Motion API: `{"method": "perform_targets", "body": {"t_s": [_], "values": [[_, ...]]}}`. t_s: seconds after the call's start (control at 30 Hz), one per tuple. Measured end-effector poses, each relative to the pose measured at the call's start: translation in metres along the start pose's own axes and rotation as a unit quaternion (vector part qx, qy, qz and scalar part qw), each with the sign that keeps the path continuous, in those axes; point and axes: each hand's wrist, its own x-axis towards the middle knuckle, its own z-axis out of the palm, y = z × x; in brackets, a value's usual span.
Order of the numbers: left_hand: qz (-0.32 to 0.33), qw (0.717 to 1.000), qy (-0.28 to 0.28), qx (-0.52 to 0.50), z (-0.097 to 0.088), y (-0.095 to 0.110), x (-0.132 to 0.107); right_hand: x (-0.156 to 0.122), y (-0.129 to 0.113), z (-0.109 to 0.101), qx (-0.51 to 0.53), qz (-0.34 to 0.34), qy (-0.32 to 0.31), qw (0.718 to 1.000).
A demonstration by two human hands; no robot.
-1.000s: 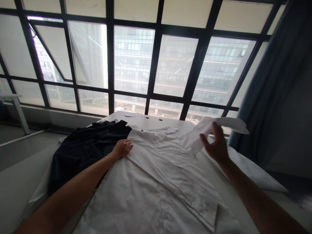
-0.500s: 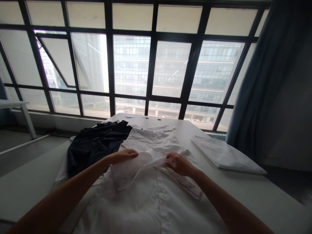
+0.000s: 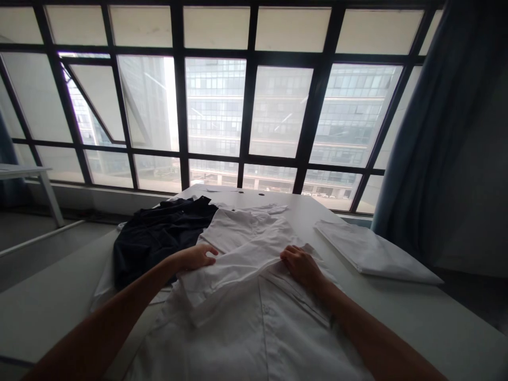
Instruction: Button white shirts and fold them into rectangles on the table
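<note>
A white button-front shirt (image 3: 260, 330) lies flat on the surface (image 3: 397, 304), its long axis running straight away from the person, with the hem out of view near the body and the collar (image 3: 264, 210) at the far end. The placket runs down the middle. What looks like a sleeve (image 3: 224, 275) is folded across the chest, a broad doubled band slanting from the right side down to a corner near the left forearm.

Both hands are on the shirt, one at either end of that band, with nothing in their way. The left hand (image 3: 196, 257) sits at the band's upper left edge, its fingers loosely curved and the thumb side hidden; whether it has pinched the cloth or only rests there, I cannot tell. The right hand (image 3: 302, 267) lies palm down with its fingers together and nearly flat on the fold, pressing the cloth and gripping nothing that shows.

Just left of the shirt, and partly under its edge, lies a crumpled navy garment (image 3: 159, 239), close beside the left forearm. To the right, well apart from the right hand, sits a flat stack of folded white cloth (image 3: 369, 251). Beyond the surface stand a large gridded window (image 3: 250, 108) and a blue-grey curtain (image 3: 420, 159).
</note>
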Motion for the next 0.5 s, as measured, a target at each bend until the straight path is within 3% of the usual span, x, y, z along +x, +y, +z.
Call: {"method": "perform_targets", "body": {"t_s": [0.13,0.2,0.27,0.37,0.5], "values": [[-0.026,0.993,-0.004,0.113,0.001,0.005,-0.006,0.0,-0.004,-0.006,0.0,-0.005,0.042,0.999],[-0.035,0.988,-0.012,0.147,0.002,0.012,-0.01,-0.002,-0.005,-0.009,0.016,-0.015,-0.011,1.0],[-0.022,0.982,0.019,0.186,0.005,0.022,-0.015,-0.004,-0.006,-0.01,0.036,-0.018,-0.065,0.997],[0.114,0.965,0.088,0.219,0.017,0.037,-0.02,-0.006,-0.009,-0.01,0.053,0.003,-0.052,0.997],[0.338,0.921,0.032,0.191,0.042,0.048,-0.02,0.0,-0.023,-0.005,0.076,0.006,-0.011,0.997]]}}
